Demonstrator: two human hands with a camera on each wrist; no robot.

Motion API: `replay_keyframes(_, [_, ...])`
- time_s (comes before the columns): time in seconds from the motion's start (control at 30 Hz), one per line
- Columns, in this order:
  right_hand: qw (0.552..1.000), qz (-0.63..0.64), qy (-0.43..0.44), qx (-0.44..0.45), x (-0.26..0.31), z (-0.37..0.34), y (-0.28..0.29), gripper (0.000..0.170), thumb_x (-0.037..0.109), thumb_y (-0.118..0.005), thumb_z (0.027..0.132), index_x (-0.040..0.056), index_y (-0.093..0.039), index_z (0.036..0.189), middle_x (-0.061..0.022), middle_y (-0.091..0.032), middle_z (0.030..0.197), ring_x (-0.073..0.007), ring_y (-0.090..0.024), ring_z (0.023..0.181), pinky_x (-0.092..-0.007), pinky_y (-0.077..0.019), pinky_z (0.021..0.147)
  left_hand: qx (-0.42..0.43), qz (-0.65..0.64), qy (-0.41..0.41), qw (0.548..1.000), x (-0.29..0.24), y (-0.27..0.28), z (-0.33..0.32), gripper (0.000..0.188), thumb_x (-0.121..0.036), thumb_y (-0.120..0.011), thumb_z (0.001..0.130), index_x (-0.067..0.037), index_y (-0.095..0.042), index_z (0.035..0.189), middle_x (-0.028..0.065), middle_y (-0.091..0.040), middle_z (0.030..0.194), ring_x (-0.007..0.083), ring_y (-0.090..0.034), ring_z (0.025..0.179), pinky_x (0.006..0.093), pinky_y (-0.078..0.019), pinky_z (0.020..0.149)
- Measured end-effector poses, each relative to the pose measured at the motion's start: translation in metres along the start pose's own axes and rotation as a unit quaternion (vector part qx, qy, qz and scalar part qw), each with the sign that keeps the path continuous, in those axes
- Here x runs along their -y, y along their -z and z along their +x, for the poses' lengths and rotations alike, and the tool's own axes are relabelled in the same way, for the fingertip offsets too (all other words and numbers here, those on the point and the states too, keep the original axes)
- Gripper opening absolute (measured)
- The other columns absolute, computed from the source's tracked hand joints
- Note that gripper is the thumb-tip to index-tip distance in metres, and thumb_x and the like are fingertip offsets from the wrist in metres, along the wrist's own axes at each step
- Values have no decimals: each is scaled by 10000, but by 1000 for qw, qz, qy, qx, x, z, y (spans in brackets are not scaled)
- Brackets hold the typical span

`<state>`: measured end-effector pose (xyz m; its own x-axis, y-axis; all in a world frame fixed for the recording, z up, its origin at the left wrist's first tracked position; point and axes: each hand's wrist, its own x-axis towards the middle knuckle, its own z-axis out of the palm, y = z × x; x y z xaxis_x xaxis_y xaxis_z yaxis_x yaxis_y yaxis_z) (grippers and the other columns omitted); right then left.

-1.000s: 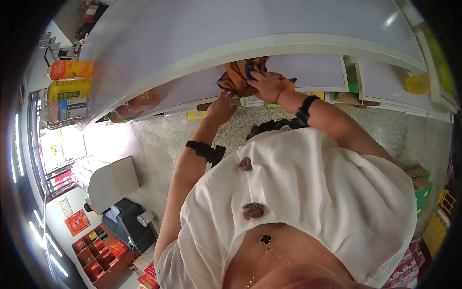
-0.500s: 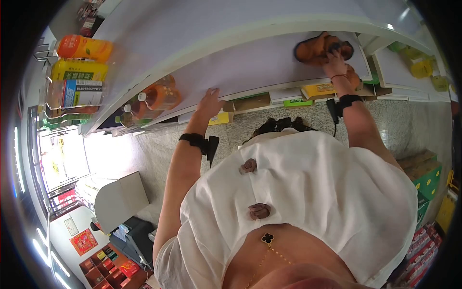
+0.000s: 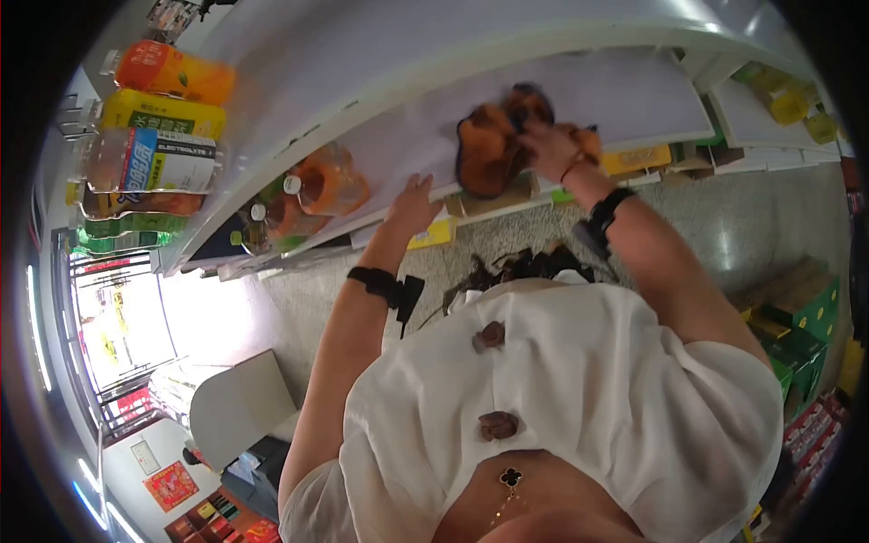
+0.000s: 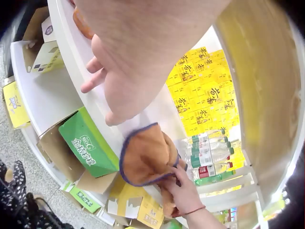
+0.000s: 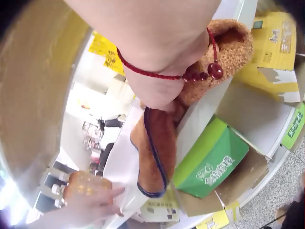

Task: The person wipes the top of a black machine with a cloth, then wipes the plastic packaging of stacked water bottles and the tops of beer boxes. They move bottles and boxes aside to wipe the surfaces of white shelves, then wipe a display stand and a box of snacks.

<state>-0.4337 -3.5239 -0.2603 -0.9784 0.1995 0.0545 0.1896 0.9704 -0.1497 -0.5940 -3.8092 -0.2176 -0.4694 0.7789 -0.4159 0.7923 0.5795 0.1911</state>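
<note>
A brown cloth with dark blue edging (image 3: 484, 149) lies bunched on the white shelf (image 3: 625, 100). My right hand (image 3: 550, 149) grips it by a gathered part, fingers curled into the folds; the rest of the cloth spreads to the left of the hand. Seen from the right wrist, a fuzzy bunch of the same cloth (image 5: 228, 57) bulges out beyond the palm, and the fingertips are hidden. To the left, my left hand (image 3: 415, 208) rests at the shelf's front edge with its fingers extended, apart from the cloth and holding nothing.
Orange drink bottles (image 3: 330, 181) stand on this shelf left of my left hand. More bottles (image 3: 163, 127) line the upper shelf's left end. Below are a green carton (image 4: 90, 143) and open cardboard boxes. Yellow packs (image 4: 200, 90) and clear bottles (image 4: 209, 152) stand behind.
My right hand swept the cloth to the right along the shelf, then back left. My left hand, earlier beside the cloth, now rests apart from it at the shelf edge.
</note>
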Motion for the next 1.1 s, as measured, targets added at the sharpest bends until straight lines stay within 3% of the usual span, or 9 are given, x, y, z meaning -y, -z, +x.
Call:
replay_keyframes(0.07, [992, 57, -83, -74, -31, 6, -7, 353, 224, -533, 831, 210, -582, 1180, -83, -450, 1341, -308, -450, 1220, -467, -372, 1009, 8, -7, 33, 999, 1, 11, -3, 665, -380, -546, 855, -60, -331, 1397, 258, -258, 1445, 381, -449, 1222, 436, -407, 992])
replay_keyframes(0.23, [951, 65, -299, -44, -36, 81, 9, 400, 368, -435, 887, 227, -555, 1242, -95, -392, 1394, -313, -337, 1304, -497, -327, 1040, 40, 51, 38, 997, -11, 16, -7, 714, -374, -565, 856, -72, -260, 1426, 259, -197, 1467, 387, -496, 1171, 429, -450, 950])
replay_keyframes(0.27, [963, 46, -246, 102, -1, 85, 70, 456, 446, -369, 896, 237, -549, 1259, -89, -381, 1405, -312, -278, 1337, -558, -319, 1029, 52, 58, 42, 996, -13, 18, -5, 726, -369, -574, 851, -75, -248, 1430, 254, -183, 1473, 389, -503, 1162, 426, -457, 942])
replay_keyframes(0.37, [990, 46, -123, 52, 50, 126, 37, 505, 485, -361, 889, 215, -541, 1275, -85, -395, 1393, -312, -285, 1330, -669, -320, 954, 72, 69, 44, 994, -4, 16, -1, 739, -361, -589, 844, -77, -242, 1431, 249, -165, 1480, 393, -511, 1150, 422, -467, 930])
replay_keyframes(0.53, [995, 44, 21, 91, 127, 114, 2, 438, 373, -467, 870, 217, -542, 1272, -49, -366, 1416, -284, -376, 1276, -575, -296, 1017, 115, 61, 36, 991, -7, 27, 4, 739, -346, -608, 834, -67, -259, 1421, 254, -174, 1475, 401, -506, 1152, 423, -467, 929])
replay_keyframes(0.6, [989, 100, 108, 32, 114, 99, -18, 415, 299, -506, 852, 218, -550, 1257, -37, -391, 1391, -271, -410, 1253, -491, -295, 1040, 24, 65, -53, 996, 3, 15, 6, 737, -339, -617, 829, -57, -269, 1415, 262, -191, 1466, 403, -496, 1163, 428, -459, 936])
replay_keyframes(0.73, [997, 49, 35, 53, 26, 46, 28, 353, 274, -542, 843, 168, -579, 1177, -82, -429, 1369, -239, -401, 1272, -446, -321, 1041, 88, 76, 56, 992, -15, 26, 3, 735, -344, -612, 834, -48, -270, 1413, 263, -200, 1464, 404, -487, 1173, 432, -449, 947])
replay_keyframes(0.9, [972, 80, -160, -152, -105, -32, 20, 306, 231, -577, 815, 126, -613, 1099, -84, -475, 1314, -310, -430, 1230, -449, -368, 992, 68, 67, 29, 995, -1, 13, 3, 737, -365, -596, 843, -42, -263, 1415, 275, -176, 1467, 413, -491, 1165, 435, -448, 945])
replay_keyframes(1.1, [970, -80, -224, -54, -77, -19, 20, 257, 242, -527, 822, 124, -640, 1020, -98, -523, 1166, -321, -497, 1109, -453, -444, 896, 85, 81, 46, 992, -10, 17, 9, 750, -379, -590, 842, -4, -266, 1404, 311, -215, 1439, 422, -503, 1147, 440, -449, 938])
